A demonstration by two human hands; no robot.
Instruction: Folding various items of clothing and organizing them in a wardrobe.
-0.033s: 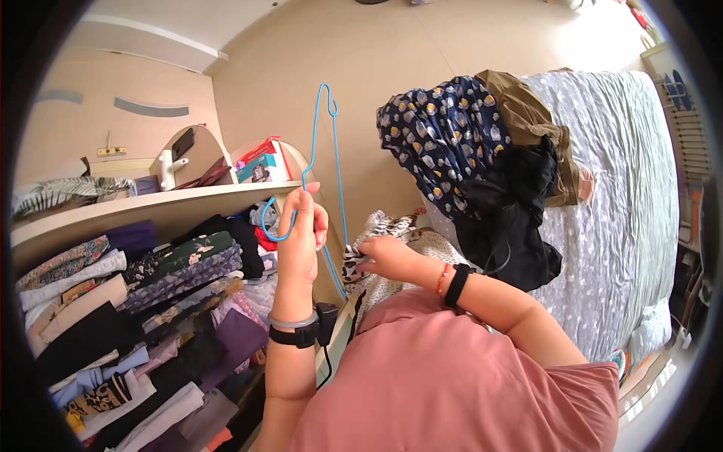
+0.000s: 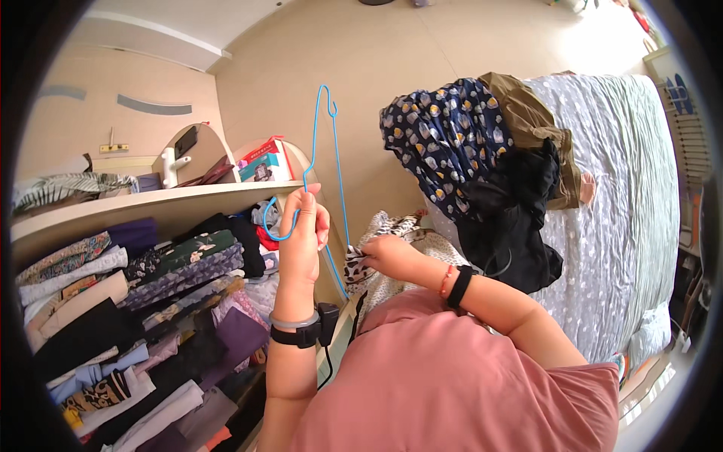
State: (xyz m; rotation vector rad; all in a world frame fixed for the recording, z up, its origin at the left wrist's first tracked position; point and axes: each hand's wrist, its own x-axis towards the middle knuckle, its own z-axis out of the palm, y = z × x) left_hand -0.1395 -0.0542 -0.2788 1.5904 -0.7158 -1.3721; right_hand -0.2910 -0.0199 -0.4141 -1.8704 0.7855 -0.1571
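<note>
My left hand (image 2: pixel 303 226) is closed round a blue wire hanger (image 2: pixel 338 166) near its curved hook, holding it up in front of me. The hanger's far end points away from me. My right hand (image 2: pixel 392 255) pinches the edge of a leopard-print garment (image 2: pixel 357 277), right by the hanger's long wire. Part of the garment, pale with small spots, hangs behind my right wrist and against my body. Whether the wire runs inside the cloth is hard to see.
To the left, a shelf (image 2: pixel 166 197) carries boxes and a mirror above stacks of folded clothes (image 2: pixel 181 279). On the right, a bed (image 2: pixel 602 226) bears a navy patterned garment (image 2: pixel 444 135), brown trousers (image 2: pixel 520 102) and a black garment (image 2: pixel 504 233).
Very little differs. My right hand has shifted slightly to the right at the garment's edge, while the left hand keeps the hanger almost still.
</note>
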